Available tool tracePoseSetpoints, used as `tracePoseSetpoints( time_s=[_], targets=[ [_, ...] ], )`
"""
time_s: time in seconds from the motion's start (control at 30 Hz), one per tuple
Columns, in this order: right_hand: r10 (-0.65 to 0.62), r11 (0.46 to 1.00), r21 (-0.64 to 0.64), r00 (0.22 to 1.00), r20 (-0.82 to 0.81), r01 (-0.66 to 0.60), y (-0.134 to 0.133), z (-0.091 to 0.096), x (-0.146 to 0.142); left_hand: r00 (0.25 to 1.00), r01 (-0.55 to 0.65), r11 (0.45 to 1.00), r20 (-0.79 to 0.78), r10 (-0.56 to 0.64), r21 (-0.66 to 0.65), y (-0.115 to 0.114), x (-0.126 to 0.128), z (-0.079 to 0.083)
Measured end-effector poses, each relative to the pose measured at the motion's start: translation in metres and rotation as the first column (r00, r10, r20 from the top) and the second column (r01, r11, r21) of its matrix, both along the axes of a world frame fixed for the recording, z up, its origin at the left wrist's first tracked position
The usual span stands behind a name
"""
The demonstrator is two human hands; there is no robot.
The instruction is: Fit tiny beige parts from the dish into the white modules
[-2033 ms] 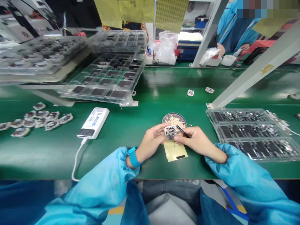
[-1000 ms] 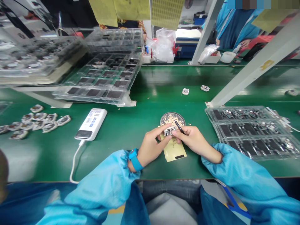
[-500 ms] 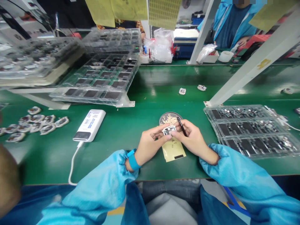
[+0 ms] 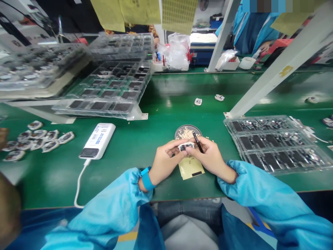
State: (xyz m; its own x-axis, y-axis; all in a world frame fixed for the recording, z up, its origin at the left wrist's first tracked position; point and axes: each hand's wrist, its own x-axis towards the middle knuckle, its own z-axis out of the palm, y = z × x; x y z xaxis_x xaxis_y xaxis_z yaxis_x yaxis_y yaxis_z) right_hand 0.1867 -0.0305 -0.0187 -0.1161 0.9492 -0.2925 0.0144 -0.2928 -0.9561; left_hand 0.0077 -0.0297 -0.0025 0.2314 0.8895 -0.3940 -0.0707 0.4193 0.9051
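Far left, ten small white modules (image 4: 37,134) in a loose cluster on the green desk (image 4: 52,184), possibly more cut off at the picture's edge. Above them, a leaning stack of clear plastic trays (image 4: 39,66), and beside it two more trays (image 4: 104,104), with the exact count hard to tell through the glare. Next, one white power bank (image 4: 97,140) with one white cable (image 4: 80,184) trailing toward the desk's front edge.

Centre, one blue wrist strap (image 4: 147,181) on the left wrist, and the left hand (image 4: 163,163) with fingers closed on one small module (image 4: 185,147), held in the air between both hands, just above one yellow card (image 4: 191,169) and near one round mesh dish (image 4: 187,131). Right hand (image 4: 210,156) pinched shut on one pair of black tweezers (image 4: 197,142), tips hidden at the module's edge, so no telling whether they touch it.

Farther back, two loose modules (image 4: 198,101) lying well apart from the hands. Far right, one long clear tray (image 4: 275,144) in three rows, packed with parts.

Main risks, by judgement: a slip of the tweezers under too much pressure, scratching the module or knocking a tiny piece loose; a fumbled module dropping onto the dish and scattering its contents; a sleeve snagging the tray's edge.
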Motion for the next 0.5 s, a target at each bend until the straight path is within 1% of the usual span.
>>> tracePoseSetpoints(
  time_s=[0.1,0.17,0.23,0.3,0.43,0.5],
  targets=[
    [0.027,0.999,-0.022,0.999,-0.019,-0.027,0.0005,-0.0006,-0.0005,0.998,-0.042,0.997,0.041,0.039,0.061,0.0009,0.0032,0.0011],
    [0.044,0.998,-0.033,0.999,-0.007,-0.044,0.0022,-0.0007,-0.0008,0.999,-0.040,0.994,0.025,0.038,0.098,0.0001,0.0045,-0.0001],
    [0.045,0.999,-0.028,0.998,0.039,-0.044,0.0045,-0.0010,-0.0010,0.999,-0.014,0.991,-0.039,0.020,0.134,-0.0013,0.0049,-0.0021],
    [0.033,0.999,-0.014,0.997,0.073,-0.032,0.0066,-0.0016,-0.0010,0.992,0.027,0.989,-0.128,-0.009,0.142,-0.0023,0.0050,-0.0034],
    [0.008,1.000,-0.013,0.998,0.059,-0.007,0.0070,-0.0039,-0.0013,0.951,0.140,0.978,-0.296,-0.091,0.152,-0.0006,0.0061,-0.0006],
    [-0.012,1.000,-0.020,0.999,0.051,0.013,0.0059,-0.0052,-0.0022,0.930,0.168,0.967,-0.358,-0.090,0.194,0.0009,0.0075,0.0020]
  ],
)
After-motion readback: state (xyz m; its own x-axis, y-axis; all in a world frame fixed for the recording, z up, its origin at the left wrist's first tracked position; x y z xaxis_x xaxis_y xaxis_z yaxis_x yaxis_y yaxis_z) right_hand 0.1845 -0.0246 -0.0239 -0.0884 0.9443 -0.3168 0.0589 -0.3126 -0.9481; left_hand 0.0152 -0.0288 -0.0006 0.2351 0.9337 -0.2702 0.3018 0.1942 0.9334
